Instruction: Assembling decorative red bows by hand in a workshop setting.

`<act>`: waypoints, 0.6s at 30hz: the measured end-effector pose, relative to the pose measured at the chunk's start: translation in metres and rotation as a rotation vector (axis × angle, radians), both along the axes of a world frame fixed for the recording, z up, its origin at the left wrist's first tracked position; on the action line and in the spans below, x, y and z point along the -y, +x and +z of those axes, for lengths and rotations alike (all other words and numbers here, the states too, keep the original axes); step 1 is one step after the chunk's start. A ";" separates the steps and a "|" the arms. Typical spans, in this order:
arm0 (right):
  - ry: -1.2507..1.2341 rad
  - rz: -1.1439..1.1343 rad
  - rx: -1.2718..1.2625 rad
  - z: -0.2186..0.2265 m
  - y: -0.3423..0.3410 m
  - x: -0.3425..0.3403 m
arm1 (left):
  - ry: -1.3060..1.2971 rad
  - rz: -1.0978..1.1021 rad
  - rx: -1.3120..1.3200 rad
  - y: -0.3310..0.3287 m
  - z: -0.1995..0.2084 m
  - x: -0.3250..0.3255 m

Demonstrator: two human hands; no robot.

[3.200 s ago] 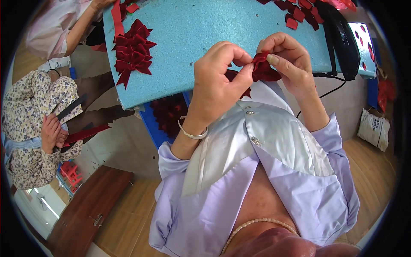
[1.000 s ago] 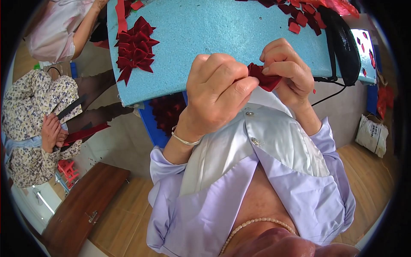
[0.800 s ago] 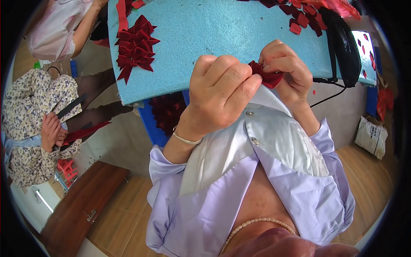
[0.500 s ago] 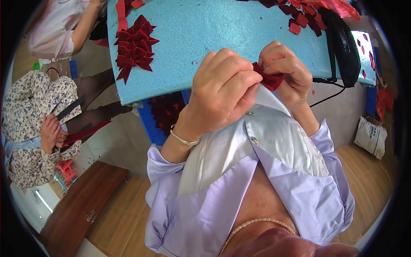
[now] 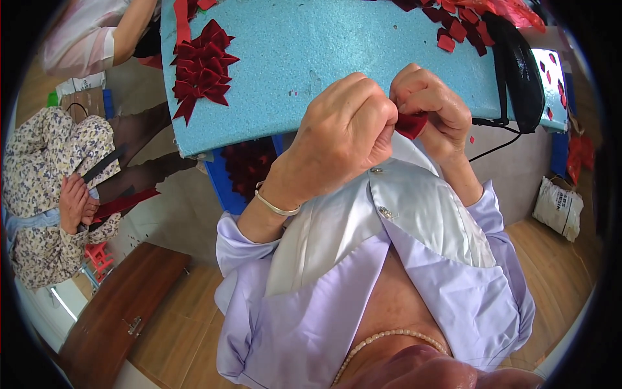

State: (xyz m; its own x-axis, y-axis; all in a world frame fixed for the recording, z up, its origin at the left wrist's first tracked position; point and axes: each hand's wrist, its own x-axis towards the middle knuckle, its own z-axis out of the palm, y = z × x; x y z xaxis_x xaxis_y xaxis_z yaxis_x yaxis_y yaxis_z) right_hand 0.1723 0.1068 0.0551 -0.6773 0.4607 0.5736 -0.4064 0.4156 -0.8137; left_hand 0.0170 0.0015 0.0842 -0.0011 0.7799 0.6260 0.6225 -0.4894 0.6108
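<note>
Between my hands, just off the table's near edge, is a small dark red velvet bow [image 5: 411, 124]. My right hand [image 5: 435, 107] pinches it with curled fingers, covering its right part. Close against its left side, my left hand [image 5: 350, 133] is closed, thumb and fingers pressed together; its fingertips hide whatever piece of the bow or ribbon they grip. At the table's left end lies a pile of finished-looking red velvet bows [image 5: 202, 70], overlapping one another with pointed tails.
Loose red pieces [image 5: 457, 29] lie at the far right of the blue table [image 5: 278, 58], near a black bag [image 5: 518, 71]. Below the table's edge is a blue bin [image 5: 227, 178] with dark red pieces. Left, another person's hands [image 5: 78, 201] hold red ribbon; a brown wooden bench [image 5: 123, 311] stands nearby.
My left hand has turned slightly and its fingers have closed more tightly beside the bow. The bow has tilted a little; my right hand stays nearly in place.
</note>
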 end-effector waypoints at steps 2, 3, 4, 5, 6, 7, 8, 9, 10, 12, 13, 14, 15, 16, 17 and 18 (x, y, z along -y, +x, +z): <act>-0.004 0.008 0.001 0.001 0.000 0.000 | -0.069 -0.021 0.074 -0.001 0.000 0.003; -0.007 0.015 0.000 0.002 0.000 -0.001 | -0.138 -0.044 0.147 -0.001 0.001 0.004; -0.007 0.014 0.001 0.002 0.000 -0.001 | -0.138 -0.045 0.148 -0.003 0.003 0.006; -0.004 0.004 0.013 0.002 0.001 -0.001 | -0.205 -0.073 0.214 -0.006 0.005 0.008; 0.000 -0.006 0.025 0.002 0.002 -0.001 | -0.272 -0.102 0.279 -0.007 0.007 0.009; 0.000 -0.004 0.025 0.002 0.002 -0.002 | -0.271 -0.100 0.279 -0.008 0.006 0.009; 0.001 -0.003 0.033 0.001 0.003 -0.002 | -0.255 -0.106 0.297 -0.009 0.005 0.009; 0.002 -0.002 0.040 0.000 0.003 -0.003 | -0.238 -0.112 0.315 -0.009 0.003 0.009; 0.003 -0.002 0.041 0.000 0.004 -0.003 | -0.238 -0.112 0.316 -0.010 0.002 0.007; 0.020 0.005 0.034 -0.001 0.004 -0.005 | -0.072 -0.049 0.151 -0.010 0.001 0.004; 0.020 0.005 0.035 -0.002 0.004 -0.005 | -0.071 -0.049 0.151 -0.010 0.000 0.004; 0.021 0.006 0.036 -0.002 0.004 -0.005 | -0.052 -0.050 0.098 -0.011 -0.001 0.004; 0.022 0.008 0.038 -0.003 0.004 -0.005 | -0.033 -0.051 0.045 -0.011 -0.001 0.004; 0.022 0.007 0.039 -0.003 0.004 -0.005 | -0.033 -0.052 0.045 -0.010 -0.001 0.004; 0.019 0.005 0.040 -0.003 0.003 -0.004 | -0.014 -0.030 0.005 -0.009 -0.002 0.003; 0.015 0.003 0.041 -0.003 0.003 -0.004 | 0.005 -0.008 -0.034 -0.007 -0.002 0.003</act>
State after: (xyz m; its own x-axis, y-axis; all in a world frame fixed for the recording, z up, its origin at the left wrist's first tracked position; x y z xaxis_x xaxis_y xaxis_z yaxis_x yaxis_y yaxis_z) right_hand 0.1753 0.1105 0.0521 -0.7017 0.4499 0.5524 -0.3744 0.4268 -0.8232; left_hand 0.0095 -0.0013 0.0822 0.0265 0.7766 0.6294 0.6393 -0.4972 0.5866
